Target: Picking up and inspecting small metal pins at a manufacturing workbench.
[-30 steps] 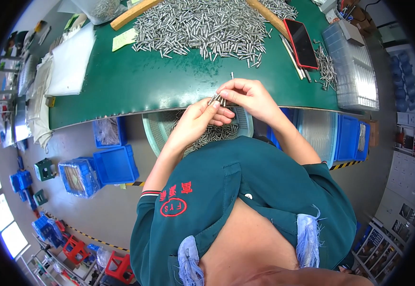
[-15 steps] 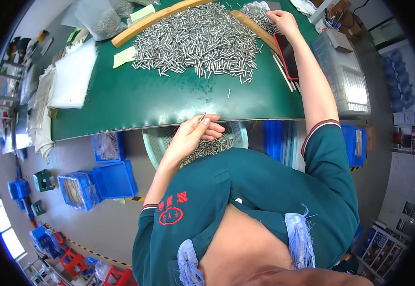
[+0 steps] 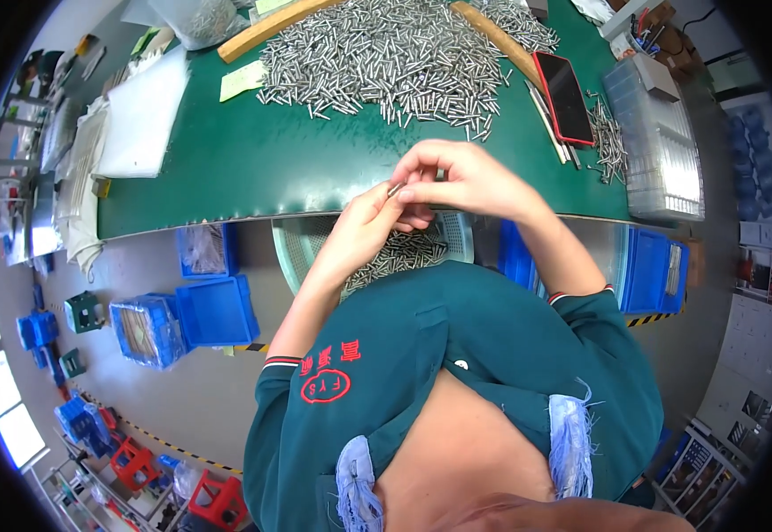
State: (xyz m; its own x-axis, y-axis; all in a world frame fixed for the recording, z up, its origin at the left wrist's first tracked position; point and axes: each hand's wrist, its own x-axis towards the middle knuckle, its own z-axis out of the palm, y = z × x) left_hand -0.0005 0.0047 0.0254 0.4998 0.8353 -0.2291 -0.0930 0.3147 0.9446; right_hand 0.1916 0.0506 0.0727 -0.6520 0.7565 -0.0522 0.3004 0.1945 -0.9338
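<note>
My left hand (image 3: 361, 229) is closed, pinching a small metal pin (image 3: 394, 190) between thumb and forefinger at the table's near edge. My right hand (image 3: 461, 182) meets it there, with its thumb and fingertips closed on the same pin. Part of the pin is hidden by the fingers. Below both hands, a pale green plastic basket (image 3: 460, 238) holds many similar metal pins (image 3: 404, 255). On the green table (image 3: 253, 168) beyond lies a large heap of loose metal pins (image 3: 386, 62).
Wooden bars (image 3: 271, 31) flank the heap. At the right are a red-edged phone (image 3: 565, 97), a smaller pile of pins (image 3: 610, 142) and clear plastic trays (image 3: 656, 146). White sheets (image 3: 145, 115) lie at the left. Blue crates (image 3: 216, 310) stand on the floor.
My right hand has come back from the far right pile to my left hand, and its fingers now touch the pin. The view has shifted slightly; the single pin near the table's middle no longer shows.
</note>
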